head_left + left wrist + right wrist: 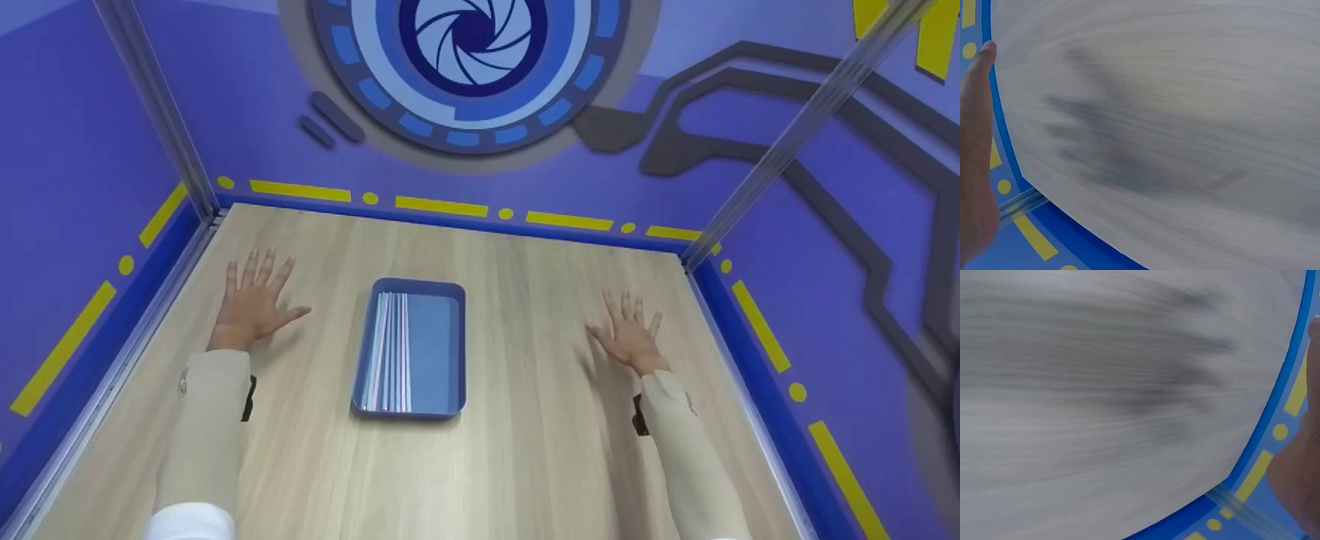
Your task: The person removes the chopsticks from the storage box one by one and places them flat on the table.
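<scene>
A blue rectangular tray point(437, 352) sits on the wooden table in the middle of the head view. Several thin, pale sticks that look like straws point(388, 352) lie lengthwise along its left side. To the left of the tray, my left hand point(253, 304) is spread with straight fingers and holds nothing. My right hand point(628, 334) is on the tray's other side, also spread and holding nothing. Both hands cast shadows on the table. In the left wrist view part of the left hand point(977, 152) shows at the left edge; the right wrist view shows part of the right hand point(1300, 467).
The light wood table point(525, 420) is bordered by blue-purple panels point(247, 120) with yellow dashes and a round printed emblem at the back. Metal posts point(154, 105) stand at the two back corners. A dark strap shows at each sleeved wrist.
</scene>
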`<state>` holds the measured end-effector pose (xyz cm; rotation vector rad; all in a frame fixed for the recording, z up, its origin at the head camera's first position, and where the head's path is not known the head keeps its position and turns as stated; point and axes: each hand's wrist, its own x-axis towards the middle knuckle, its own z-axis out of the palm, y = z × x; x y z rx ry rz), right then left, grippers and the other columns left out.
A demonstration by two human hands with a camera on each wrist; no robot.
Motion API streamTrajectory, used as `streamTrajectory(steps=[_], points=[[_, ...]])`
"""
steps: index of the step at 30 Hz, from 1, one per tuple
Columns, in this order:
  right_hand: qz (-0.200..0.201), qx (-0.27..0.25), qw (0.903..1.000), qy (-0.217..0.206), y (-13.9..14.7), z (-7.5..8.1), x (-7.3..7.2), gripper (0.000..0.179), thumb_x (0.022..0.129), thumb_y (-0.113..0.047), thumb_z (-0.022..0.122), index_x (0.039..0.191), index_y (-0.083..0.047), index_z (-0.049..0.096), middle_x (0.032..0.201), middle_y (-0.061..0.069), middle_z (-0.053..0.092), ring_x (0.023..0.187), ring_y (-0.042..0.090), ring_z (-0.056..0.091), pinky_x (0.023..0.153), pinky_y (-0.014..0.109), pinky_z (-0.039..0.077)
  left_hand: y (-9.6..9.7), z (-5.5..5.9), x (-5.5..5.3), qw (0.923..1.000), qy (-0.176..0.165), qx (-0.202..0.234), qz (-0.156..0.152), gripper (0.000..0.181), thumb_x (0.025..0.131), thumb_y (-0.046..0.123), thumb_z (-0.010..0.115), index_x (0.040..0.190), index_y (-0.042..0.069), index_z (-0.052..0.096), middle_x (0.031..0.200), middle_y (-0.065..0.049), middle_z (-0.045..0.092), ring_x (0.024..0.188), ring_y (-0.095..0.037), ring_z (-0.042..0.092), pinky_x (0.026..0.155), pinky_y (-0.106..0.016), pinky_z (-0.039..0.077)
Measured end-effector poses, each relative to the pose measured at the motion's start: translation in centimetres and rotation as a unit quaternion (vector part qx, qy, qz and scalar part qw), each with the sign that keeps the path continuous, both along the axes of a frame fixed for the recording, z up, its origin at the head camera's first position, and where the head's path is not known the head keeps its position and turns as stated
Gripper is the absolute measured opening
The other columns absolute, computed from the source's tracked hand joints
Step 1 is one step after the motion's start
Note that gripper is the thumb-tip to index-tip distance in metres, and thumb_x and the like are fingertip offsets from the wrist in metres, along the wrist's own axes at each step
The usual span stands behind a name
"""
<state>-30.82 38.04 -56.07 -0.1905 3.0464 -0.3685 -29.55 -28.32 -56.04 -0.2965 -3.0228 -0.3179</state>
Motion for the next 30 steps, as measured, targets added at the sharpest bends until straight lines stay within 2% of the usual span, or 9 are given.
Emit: streamTrajectory(steps=[6,10,15,18,24,28,30], points=[[0.028,-0.017,0.9992,0.021,-1.4,0.1,0.2,0.08,0.103,-0.047,0.053,0.164,-0.012,0.015,0.169,0.029,0.004,0.155,0.053,-0.002,0.118,0.077,-0.01,0.2,-0.6,0.0,0.9993,-0.034,0.003,-0.017,0.093,0.095,0.055,0.063,0.162,0.006,0.022,0.167,-0.031,0.01,0.155,-0.052,0.003,0.123,-0.072,-0.004],[0.04,-0.035,0.9984,0.02,-2.5,0.3,-0.1,0.081,0.103,-0.046,0.053,0.164,-0.011,0.014,0.168,0.031,0.006,0.154,0.054,0.002,0.12,0.076,-0.006,0.4,-0.4,0.3,0.9984,-0.048,0.013,-0.028,0.093,0.096,0.053,0.063,0.162,0.003,0.021,0.167,-0.032,0.01,0.154,-0.053,0.005,0.123,-0.071,-0.002],[0.056,-0.064,0.9964,-0.002,-4.3,1.5,-0.6,0.086,0.103,-0.043,0.056,0.165,-0.009,0.007,0.169,0.029,0.004,0.156,0.05,0.001,0.122,0.073,-0.006,1.4,0.0,0.5,0.9963,-0.058,0.035,-0.053,0.093,0.096,0.054,0.062,0.163,0.004,0.019,0.168,-0.03,0.01,0.155,-0.051,0.003,0.124,-0.07,-0.003],[0.07,-0.08,0.9944,-0.004,-5.5,1.9,-0.9,0.087,0.103,-0.039,0.059,0.165,-0.009,0.006,0.169,0.028,0.006,0.157,0.048,0.005,0.123,0.072,-0.003,2.0,0.0,0.6,0.995,-0.054,0.06,-0.059,0.092,0.096,0.055,0.061,0.162,0.005,0.02,0.168,-0.029,0.011,0.155,-0.05,0.005,0.124,-0.071,-0.002],[0.088,-0.118,0.989,-0.014,-7.5,2.5,-1.4,0.093,0.098,-0.029,0.069,0.165,-0.008,0.007,0.169,0.026,0.012,0.155,0.048,0.015,0.122,0.074,0.01,3.5,0.0,1.5,0.989,-0.054,0.123,-0.061,0.09,0.095,0.05,0.066,0.162,0.007,0.024,0.167,-0.028,0.021,0.153,-0.051,0.018,0.123,-0.07,0.01],[0.086,-0.158,0.9833,-0.029,-8.5,2.8,-1.5,0.092,0.097,-0.027,0.07,0.165,-0.009,0.01,0.169,0.023,0.018,0.154,0.047,0.018,0.123,0.071,0.015,4.4,0.1,2.1,0.9807,-0.073,0.173,-0.056,0.086,0.096,0.045,0.068,0.162,0.009,0.025,0.165,-0.026,0.027,0.151,-0.05,0.022,0.122,-0.071,0.015],[0.089,-0.176,0.9796,-0.039,-8.9,2.8,-1.3,0.088,0.098,-0.025,0.069,0.164,-0.008,0.013,0.168,0.024,0.021,0.153,0.047,0.021,0.123,0.069,0.019,5.0,0.0,2.5,0.9749,-0.095,0.194,-0.055,0.085,0.097,0.043,0.067,0.163,0.011,0.024,0.166,-0.025,0.026,0.152,-0.049,0.022,0.122,-0.072,0.017]])
